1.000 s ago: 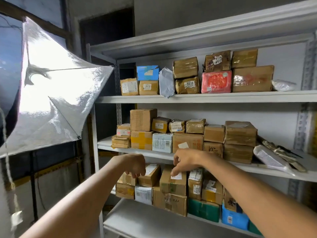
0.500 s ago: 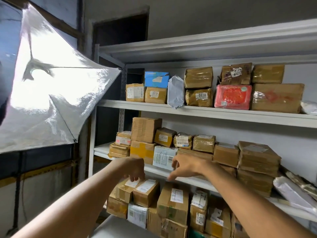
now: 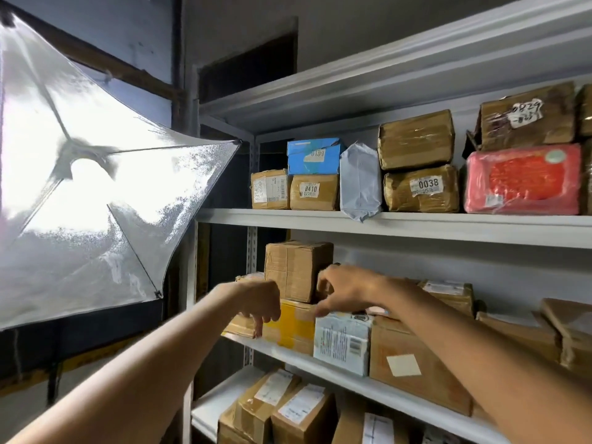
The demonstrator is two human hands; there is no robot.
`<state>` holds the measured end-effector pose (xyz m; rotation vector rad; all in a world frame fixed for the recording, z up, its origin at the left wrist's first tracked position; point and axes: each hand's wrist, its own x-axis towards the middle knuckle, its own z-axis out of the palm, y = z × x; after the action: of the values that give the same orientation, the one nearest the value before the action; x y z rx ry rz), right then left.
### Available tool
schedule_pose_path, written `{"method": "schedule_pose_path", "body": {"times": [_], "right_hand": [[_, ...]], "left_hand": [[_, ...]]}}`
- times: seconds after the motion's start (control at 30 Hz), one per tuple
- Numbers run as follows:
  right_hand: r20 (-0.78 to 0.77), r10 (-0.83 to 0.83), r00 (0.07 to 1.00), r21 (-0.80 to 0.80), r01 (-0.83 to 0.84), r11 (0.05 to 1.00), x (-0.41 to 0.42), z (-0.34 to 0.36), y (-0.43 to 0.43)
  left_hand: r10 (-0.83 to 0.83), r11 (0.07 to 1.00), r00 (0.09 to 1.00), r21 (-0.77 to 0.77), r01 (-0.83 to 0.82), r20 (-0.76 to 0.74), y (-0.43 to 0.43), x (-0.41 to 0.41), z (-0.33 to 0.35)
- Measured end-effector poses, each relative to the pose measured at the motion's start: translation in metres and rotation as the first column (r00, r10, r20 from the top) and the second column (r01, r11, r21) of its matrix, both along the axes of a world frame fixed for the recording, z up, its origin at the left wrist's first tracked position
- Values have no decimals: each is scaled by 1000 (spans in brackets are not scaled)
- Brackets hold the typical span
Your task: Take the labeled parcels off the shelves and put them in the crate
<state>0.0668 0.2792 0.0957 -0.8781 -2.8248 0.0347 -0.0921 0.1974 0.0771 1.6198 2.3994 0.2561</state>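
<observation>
Your hands are higher now, at the middle shelf. Left hand hangs empty; right hand grip unclear. No parcel out yet.

A big silver-lined softbox fills the left of the frame, its lamp glaring white at the centre. Behind it, at the upper left, a brown wooden beam crosses the grey-blue wall. At the upper middle is a dark doorway.
</observation>
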Motion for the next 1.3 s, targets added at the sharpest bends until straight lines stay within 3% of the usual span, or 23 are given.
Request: {"method": "schedule_pose_path", "body": {"times": [0.1, 0.2, 0.5, 0.73, 0.87, 1.3], "right_hand": [[-27, 20, 999, 40, -19, 999, -19, 22, 14], [-63, 20, 998, 60, -17, 998, -38, 34, 25], [61, -48, 997, 94, 42, 995, -100, 45, 48], [2, -125, 992, 165, 123, 979, -156, 64, 66], [55, -173, 983, 180, 161, 970, -170, 68, 77], [-50, -216, 975, 272, 222, 937, -182, 91, 96]], "left_hand": [[2, 996, 999, 88, 1, -36, 15, -17, 26], [12, 997, 1000, 78, -10, -24, 28, -39, 42], [-38, 991, 998, 123, 45, -57, 73, -123, 52], [-58, 970, 989, 227, 89, -139, 93, -184, 74], [-78, 966, 986, 233, 112, -147, 103, -198, 70], [-87, 947, 983, 294, 132, -163, 117, -214, 104]]}}
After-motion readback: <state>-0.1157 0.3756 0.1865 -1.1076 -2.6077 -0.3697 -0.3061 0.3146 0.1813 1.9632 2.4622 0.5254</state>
